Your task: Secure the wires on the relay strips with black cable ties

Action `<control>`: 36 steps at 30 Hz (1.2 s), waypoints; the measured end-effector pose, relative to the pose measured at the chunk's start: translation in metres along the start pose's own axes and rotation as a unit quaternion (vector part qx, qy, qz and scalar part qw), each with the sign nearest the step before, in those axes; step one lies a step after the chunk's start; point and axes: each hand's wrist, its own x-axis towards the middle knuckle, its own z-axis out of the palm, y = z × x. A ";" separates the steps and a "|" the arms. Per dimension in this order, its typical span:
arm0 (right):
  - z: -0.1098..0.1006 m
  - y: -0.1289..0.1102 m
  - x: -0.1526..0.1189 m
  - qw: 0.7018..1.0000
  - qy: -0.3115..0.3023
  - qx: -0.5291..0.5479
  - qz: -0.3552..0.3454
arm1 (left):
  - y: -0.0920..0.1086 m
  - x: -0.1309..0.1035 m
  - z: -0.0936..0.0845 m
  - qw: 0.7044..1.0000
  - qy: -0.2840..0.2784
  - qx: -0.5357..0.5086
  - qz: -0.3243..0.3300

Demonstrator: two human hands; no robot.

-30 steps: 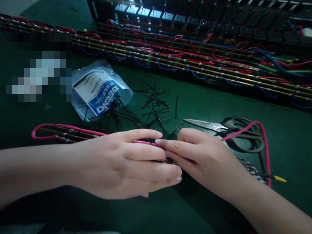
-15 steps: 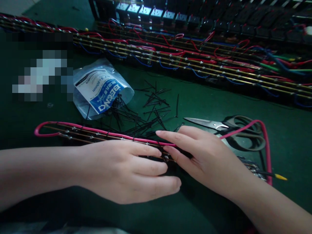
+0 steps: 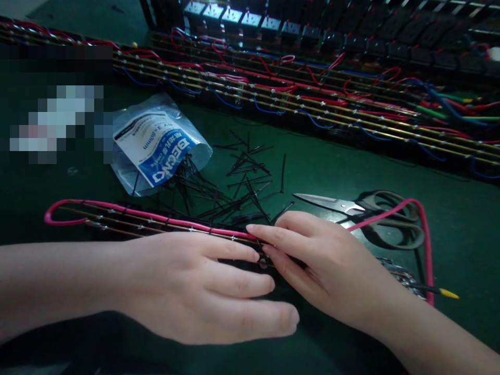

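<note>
A red wire (image 3: 156,216) runs along the far edge of a narrow strip with brass rods (image 3: 135,226), looping at the left end. Black cable ties bind the wire to the strip in places. My right hand (image 3: 320,255) pinches a thin black cable tie (image 3: 258,244) with thumb and finger, a fingertip against the wire. Stretched over the strip's near side is my left hand (image 3: 195,286), its visible fingers straight and apart; one fingertip reaches close to the tie. Its underside is hidden, as is the strip beneath both hands.
Loose cable ties (image 3: 246,166) lie beyond the strip, beside an open plastic bag (image 3: 164,146) of them. Scissors (image 3: 351,205) rest at the right, the red wire passing over their handles. A yellow-tipped black object (image 3: 447,293) is near. Long wired rails (image 3: 273,99) cross the back.
The view has shifted slightly, so the strip and its loop appear further left and lower. Both hands keep the same place at the tie; the left fingers have spread a little further.
</note>
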 end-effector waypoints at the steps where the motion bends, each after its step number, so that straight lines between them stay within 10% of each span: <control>1: 0.000 0.000 0.000 1.000 0.000 0.006 0.003 | 0.000 0.000 0.000 1.000 0.006 0.003 -0.003; 18: 0.003 0.003 0.000 0.999 0.030 0.032 -0.025 | -0.003 -0.003 -0.008 0.983 0.126 -0.011 -0.137; 36: -0.002 -0.006 0.000 0.990 0.116 0.072 0.021 | -0.006 -0.013 -0.020 0.982 0.080 -0.103 -0.139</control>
